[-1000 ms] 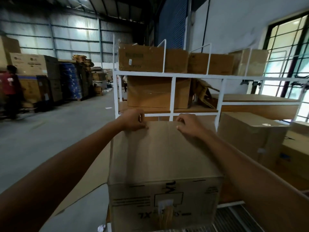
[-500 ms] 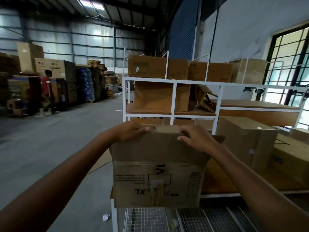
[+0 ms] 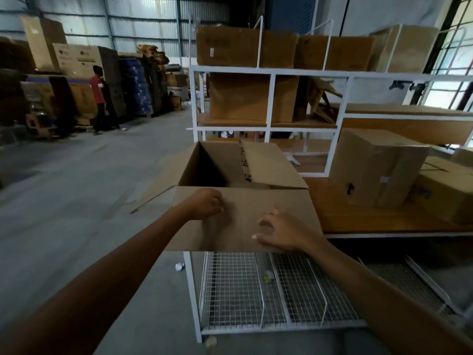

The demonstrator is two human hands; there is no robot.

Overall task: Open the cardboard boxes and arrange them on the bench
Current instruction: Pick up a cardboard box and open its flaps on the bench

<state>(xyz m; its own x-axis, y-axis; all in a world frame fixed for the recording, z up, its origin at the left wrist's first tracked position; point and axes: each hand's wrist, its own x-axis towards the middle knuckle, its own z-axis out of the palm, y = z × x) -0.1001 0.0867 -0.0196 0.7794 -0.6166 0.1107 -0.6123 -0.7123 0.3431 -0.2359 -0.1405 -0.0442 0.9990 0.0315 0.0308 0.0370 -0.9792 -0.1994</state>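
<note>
An open cardboard box (image 3: 268, 162) stands on the left end of the wooden bench (image 3: 358, 219). Its inside is dark and looks empty. One flap covers the right part of the opening. The near flap (image 3: 243, 221) is folded out flat toward me. My left hand (image 3: 207, 203) rests on this flap near its hinge with the fingers curled in. My right hand (image 3: 279, 233) lies on the flap nearer its free edge, fingers spread, gripping nothing. A closed box (image 3: 371, 167) stands tilted on the bench to the right, with another box (image 3: 445, 190) beside it.
A white shelf frame (image 3: 271, 71) behind the bench holds several cardboard boxes (image 3: 230, 47). A wire mesh shelf (image 3: 243, 290) lies under the bench. Crumpled paper (image 3: 179, 266) is on the concrete floor. A person (image 3: 98, 96) walks by stacked cartons far left.
The box has tipped from lying on its side to standing upright with its top open. Both hands have come from its far edge to the near flap, which is now folded out toward me.
</note>
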